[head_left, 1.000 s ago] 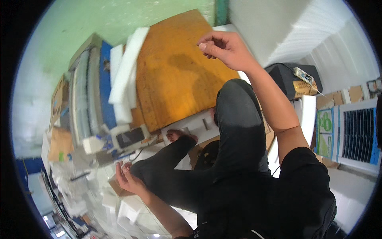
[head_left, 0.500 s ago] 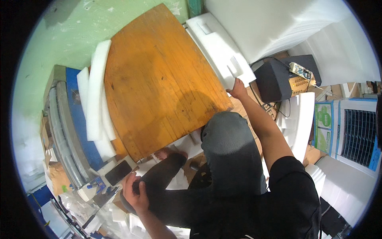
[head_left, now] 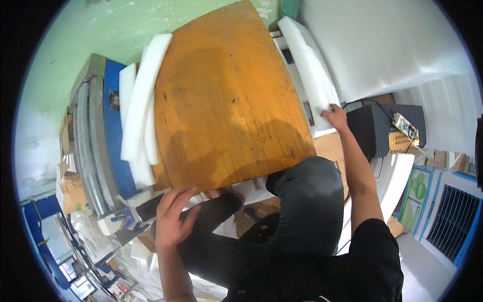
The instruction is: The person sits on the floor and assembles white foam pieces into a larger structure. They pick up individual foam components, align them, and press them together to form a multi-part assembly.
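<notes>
1. Foam block (head_left: 311, 68): we are seeing it tipped on edge along the desk's right side, its near end being in the right hand.
2. Right hand (head_left: 336, 118): we are noting thumb and fingers closing on the block's near end, probably because that end is offering an edge to pinch and steady.
3. Left hand (head_left: 173, 217): we are recording it as loosely open, fingers spreading, nothing showing in its grasp. It is hanging near the desk's near left corner, seemingly for balance; we are not able to tell whether it is touching.
4. Desk (head_left: 229, 105): its brown top is standing between block and strips.
5. Foam strips (head_left: 142, 103): overlapping, they are lying along the left edge, perhaps to save room.
6. Speaker (head_left: 372, 132): it is standing beyond the right forearm.
7. Power strip (head_left: 405, 126): it is resting against the speaker, likely to keep cords together.
</notes>
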The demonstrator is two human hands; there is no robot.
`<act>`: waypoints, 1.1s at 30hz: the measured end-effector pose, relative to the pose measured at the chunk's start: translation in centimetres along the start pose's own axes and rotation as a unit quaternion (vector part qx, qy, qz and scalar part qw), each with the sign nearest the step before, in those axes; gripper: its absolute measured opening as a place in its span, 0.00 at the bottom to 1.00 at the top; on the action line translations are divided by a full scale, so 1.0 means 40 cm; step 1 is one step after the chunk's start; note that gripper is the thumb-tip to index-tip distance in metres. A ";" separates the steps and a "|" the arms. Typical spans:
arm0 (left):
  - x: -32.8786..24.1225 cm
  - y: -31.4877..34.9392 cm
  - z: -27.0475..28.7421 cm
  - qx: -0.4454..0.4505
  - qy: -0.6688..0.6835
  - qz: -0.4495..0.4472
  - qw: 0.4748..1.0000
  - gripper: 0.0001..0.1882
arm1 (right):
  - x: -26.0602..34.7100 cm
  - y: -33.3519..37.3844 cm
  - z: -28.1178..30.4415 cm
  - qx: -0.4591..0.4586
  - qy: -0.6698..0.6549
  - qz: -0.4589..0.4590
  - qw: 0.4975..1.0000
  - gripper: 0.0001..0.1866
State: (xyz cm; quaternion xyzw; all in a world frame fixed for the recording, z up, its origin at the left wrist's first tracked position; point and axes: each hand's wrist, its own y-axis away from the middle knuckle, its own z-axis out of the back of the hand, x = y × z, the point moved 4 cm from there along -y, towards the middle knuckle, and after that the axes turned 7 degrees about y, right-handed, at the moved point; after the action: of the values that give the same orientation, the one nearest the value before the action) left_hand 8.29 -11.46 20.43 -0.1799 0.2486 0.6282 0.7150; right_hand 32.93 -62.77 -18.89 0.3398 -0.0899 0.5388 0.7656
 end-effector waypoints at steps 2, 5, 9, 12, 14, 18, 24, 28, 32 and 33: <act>-0.013 0.003 -0.008 0.006 0.012 0.003 1.000 0.24 | 0.054 0.070 0.073 0.027 -0.195 0.053 0.979 0.35; -0.017 0.013 -0.035 0.021 0.033 0.005 0.999 0.24 | 0.070 0.191 0.240 0.064 -0.391 0.082 0.915 0.31; -0.035 0.040 0.024 -0.009 0.028 -0.016 0.999 0.23 | 0.133 0.353 0.365 0.176 -0.278 0.160 0.931 0.36; 0.020 0.066 0.081 -0.091 0.028 0.030 0.995 0.23 | 0.274 0.443 0.423 0.162 -0.248 0.252 0.921 0.40; 0.115 0.081 0.135 -0.155 0.097 0.085 0.979 0.23 | 0.346 0.460 0.465 0.128 -0.044 0.303 0.943 0.43; 0.437 0.091 0.230 -0.299 0.288 0.223 0.882 0.18 | 0.460 0.409 0.408 0.118 0.145 0.397 0.899 0.45; 0.746 0.032 0.277 -0.432 0.400 0.273 0.761 0.25 | 0.557 0.335 0.219 0.010 0.438 0.510 0.740 0.34; 0.872 -0.079 0.236 -0.234 -0.063 0.336 0.910 0.40 | 0.639 0.377 0.163 0.075 0.443 0.467 0.761 0.34; 0.886 -0.202 0.216 -0.075 -0.260 0.394 0.879 0.59 | 0.641 0.373 0.146 0.031 0.454 0.491 0.743 0.34; 0.918 -0.192 0.204 -0.043 -0.248 0.409 0.877 0.60 | 0.640 0.374 0.141 0.048 0.453 0.478 0.752 0.34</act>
State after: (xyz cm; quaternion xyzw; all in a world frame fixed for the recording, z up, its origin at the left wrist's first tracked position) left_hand 20.14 21.74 5.27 0.0692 0.0873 0.8988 0.4239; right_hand 31.29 -43.85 4.59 0.0051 0.1425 0.9287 0.3424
